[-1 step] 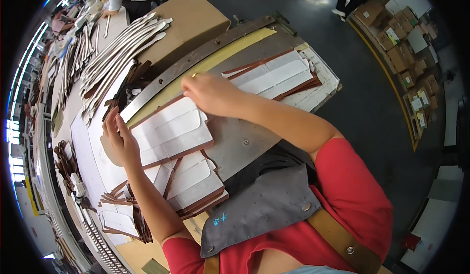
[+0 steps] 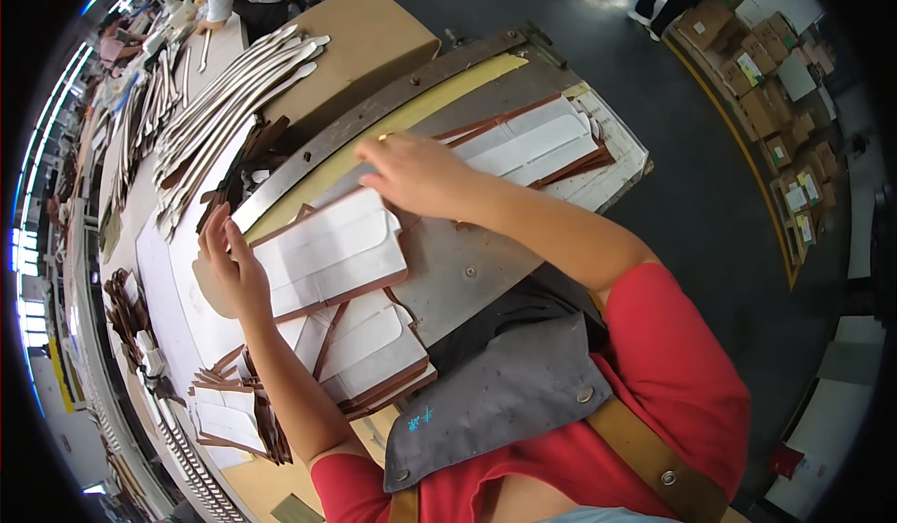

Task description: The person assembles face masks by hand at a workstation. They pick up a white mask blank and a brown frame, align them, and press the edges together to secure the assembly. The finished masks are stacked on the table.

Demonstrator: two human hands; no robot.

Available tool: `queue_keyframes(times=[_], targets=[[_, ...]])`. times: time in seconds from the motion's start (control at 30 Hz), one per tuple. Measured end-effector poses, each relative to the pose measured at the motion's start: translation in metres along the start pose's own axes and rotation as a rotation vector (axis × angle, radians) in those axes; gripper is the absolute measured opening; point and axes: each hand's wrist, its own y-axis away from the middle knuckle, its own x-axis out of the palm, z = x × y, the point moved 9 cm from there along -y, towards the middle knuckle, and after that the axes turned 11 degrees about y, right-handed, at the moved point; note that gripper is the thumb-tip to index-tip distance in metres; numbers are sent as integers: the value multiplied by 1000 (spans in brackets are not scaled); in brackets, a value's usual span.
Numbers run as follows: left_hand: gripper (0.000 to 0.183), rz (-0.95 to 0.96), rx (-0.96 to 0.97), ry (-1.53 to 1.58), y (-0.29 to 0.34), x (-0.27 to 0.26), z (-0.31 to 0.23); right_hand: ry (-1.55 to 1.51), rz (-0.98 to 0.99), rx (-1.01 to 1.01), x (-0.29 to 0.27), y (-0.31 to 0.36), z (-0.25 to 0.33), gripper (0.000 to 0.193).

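Observation:
Two flat pieces with white faces and brown edges lie stacked before me: an upper piece and, partly under it, a lower stack of like pieces. My left hand is at the left end of the upper piece, fingers stretched upward. Beside its wrist shows the rounded edge of a tan flat thing, mostly hidden. Over the far right corner of the upper piece hovers my right hand, thumb and fingers apart, a ring on one finger. Another white-and-brown stack lies beyond my right forearm.
A dark metal bar runs behind a yellow strip. Past it stand a large cardboard box and many long pale strips. More brown-and-white pieces sit at left. Cartons are stacked on the right, and people work far off.
My right hand has lifted off the upper piece's corner and shifted slightly right, its fingers parting. The left hand has barely moved. A distant person at upper right has stepped.

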Motion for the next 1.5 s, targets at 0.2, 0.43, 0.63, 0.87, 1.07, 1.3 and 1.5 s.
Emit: queue_keyframes(times=[0.2, 0.43, 0.63, 0.87, 1.07, 1.3, 1.5], targets=[[25, 64, -24, 23, -1, 11, -13, 402, 224, -75, -32, 89, -27, 34], [30, 298, -359, 293, -8, 51, -23, 358, 224, 66, -32, 99, -41, 18], [40, 654, -414, 481, 13, 107, -20, -687, -558, 380, -152, 80, -83, 17], [53, 647, -627, 1188, 45, 194, -129, -1558, -957, 505, -139, 88, -123, 33], [33, 153, -509, 1230, 35, 162, -118, -1609, -843, 456, -119, 100, -125, 37], [32, 142, -630, 1319, 54, 156, -92, -1190, -743, 614, -105, 118, -148, 18], [30, 112, -702, 1329, 66, 151, -79, -1115, -718, 700, -94, 122, -148, 16]])
